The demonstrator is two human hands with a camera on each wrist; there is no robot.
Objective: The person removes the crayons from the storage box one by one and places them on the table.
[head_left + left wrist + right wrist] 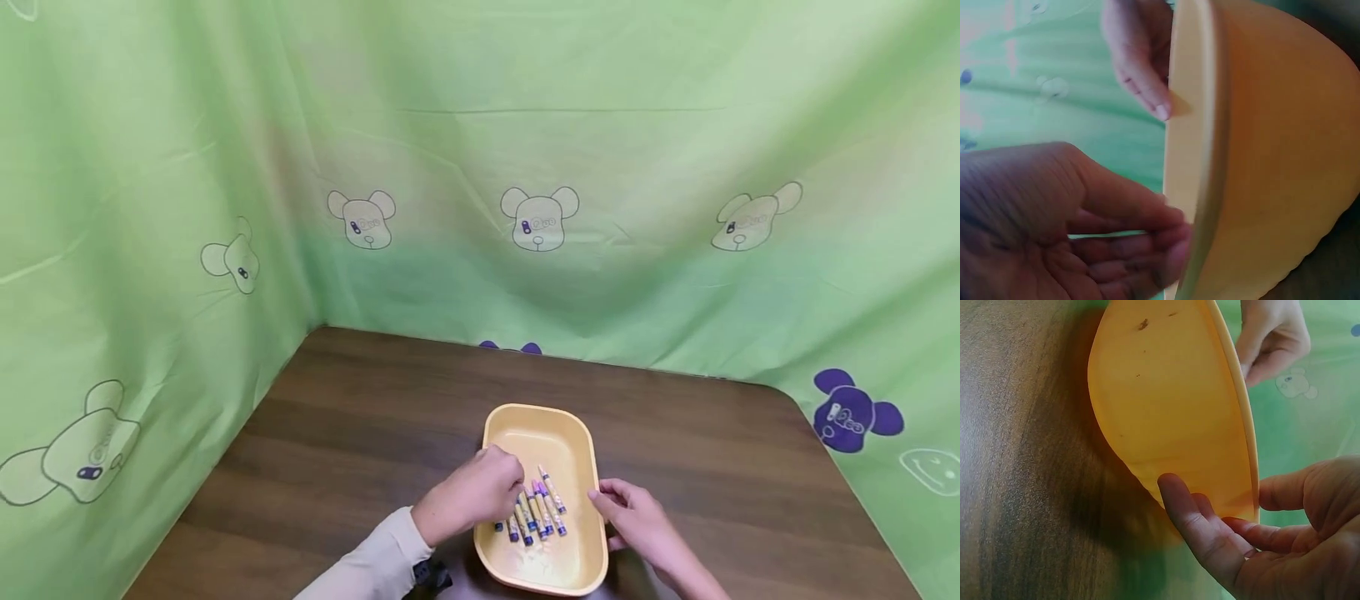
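Yellow tray (542, 433) on the table (352, 433), crayons (534, 510) inside. Your left hand (474, 493) reaches in, fingers relaxed; right hand (637, 521) steadies the rim, holding nothing. Pinch 1 crayon squarely.

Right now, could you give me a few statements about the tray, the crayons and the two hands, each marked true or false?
1. The crayons lie inside the yellow tray. True.
2. The tray stands on a white table. False: the table is dark brown wood.
3. The left hand reaches over the tray's left rim towards the crayons. True.
4. The right hand lifts a crayon high above the tray. False: it is at the tray's right rim.
5. Green cloth with bear prints hangs behind. True.
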